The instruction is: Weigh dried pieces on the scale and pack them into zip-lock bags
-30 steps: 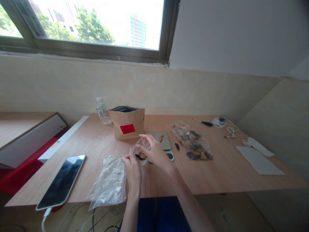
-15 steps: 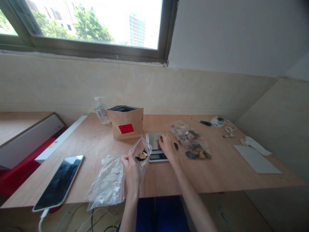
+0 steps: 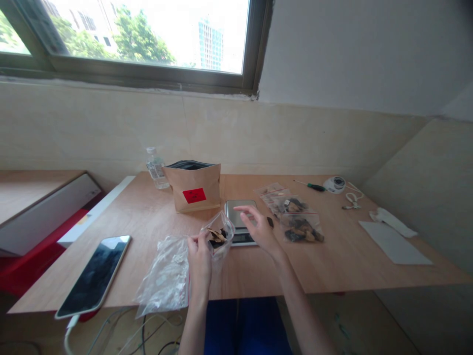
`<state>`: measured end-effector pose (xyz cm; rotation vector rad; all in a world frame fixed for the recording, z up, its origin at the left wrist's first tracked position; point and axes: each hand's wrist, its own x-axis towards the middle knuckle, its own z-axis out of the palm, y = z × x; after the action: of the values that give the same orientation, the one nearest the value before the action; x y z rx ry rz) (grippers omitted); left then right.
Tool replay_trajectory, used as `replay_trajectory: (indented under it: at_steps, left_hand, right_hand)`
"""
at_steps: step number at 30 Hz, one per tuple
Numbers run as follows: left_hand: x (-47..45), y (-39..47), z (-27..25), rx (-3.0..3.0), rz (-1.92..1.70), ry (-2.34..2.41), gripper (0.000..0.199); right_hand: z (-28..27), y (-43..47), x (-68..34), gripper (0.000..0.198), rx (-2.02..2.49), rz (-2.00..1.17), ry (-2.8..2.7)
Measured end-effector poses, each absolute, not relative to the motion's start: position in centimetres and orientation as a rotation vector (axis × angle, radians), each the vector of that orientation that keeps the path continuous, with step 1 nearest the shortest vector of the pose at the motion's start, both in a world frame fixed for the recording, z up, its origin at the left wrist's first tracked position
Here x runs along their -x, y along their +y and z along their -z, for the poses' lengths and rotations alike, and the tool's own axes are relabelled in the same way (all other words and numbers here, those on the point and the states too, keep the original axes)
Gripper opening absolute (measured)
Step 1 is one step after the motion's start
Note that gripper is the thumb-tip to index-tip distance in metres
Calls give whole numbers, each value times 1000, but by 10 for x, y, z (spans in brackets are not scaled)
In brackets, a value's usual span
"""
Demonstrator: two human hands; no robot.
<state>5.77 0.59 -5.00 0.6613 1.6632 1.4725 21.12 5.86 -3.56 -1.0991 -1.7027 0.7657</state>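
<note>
My left hand (image 3: 200, 254) is closed on a clear zip bag (image 3: 228, 228) with dark and tan dried pieces (image 3: 217, 236) inside, its mouth tilted toward the scale. Over the right side of a small digital scale (image 3: 232, 213) hovers my right hand (image 3: 258, 228), fingers spread and nothing visible in them. The part of the scale's metal plate that shows is bare; my right hand covers part of the display. A dark dried piece (image 3: 270, 222) lies on the table just right of that hand. Empty clear bags (image 3: 164, 276) lie left of my left hand.
Behind stand a brown paper pouch (image 3: 192, 192) and a plastic bottle (image 3: 156, 170). Filled zip bags (image 3: 303, 228) lie to the right, with a screwdriver (image 3: 314, 187), a small camera (image 3: 335, 185) and white paper (image 3: 395, 241) beyond. A phone (image 3: 96, 276) sits at front left.
My right hand has lifted off the scale plate, its pinched fingers now spread, and moved slightly right. The bag in my left hand has shifted slightly, its pieces tilting.
</note>
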Motion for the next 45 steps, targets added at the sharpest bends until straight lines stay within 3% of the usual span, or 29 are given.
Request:
replay_trajectory:
  at_steps: [9, 13, 17, 20, 24, 28, 31, 38, 45]
  left_hand:
    - [-31, -19, 21, -750, -1188, 1248, 28]
    - [-30, -24, 20, -693, -1148, 1120, 33]
    - [-35, -26, 28, -756, -1191, 877, 53]
    - [-40, -24, 36, -1010, -1297, 962, 47]
    - [-55, -20, 40, -1270, -1342, 1265, 28]
    - [-68, -19, 35, -1536, -1300, 1444, 23]
    - [-67, -19, 37, -1542, -1325, 1386, 19]
    - [-62, -17, 63, -995, -1434, 1149, 27]
    - [-64, -5, 83, -989, -1389, 1089, 32]
  right_hand:
    - [33, 16, -217, 43, 788, -1334, -1690]
    - [43, 9, -198, 34, 917, -1155, -1347]
    - [58, 11, -187, 37, 1091, -859, -832]
    - [65, 14, -187, 39, 1129, -741, -606]
    - [73, 9, -186, 43, 1159, -716, -709]
    - [81, 1, -190, 54, 1065, -829, -950]
    - [88, -1, -204, 49, 1105, -804, -956]
    - [104, 3, -220, 46, 1172, -744, -717]
    - [117, 12, -230, 46, 1274, -610, -991]
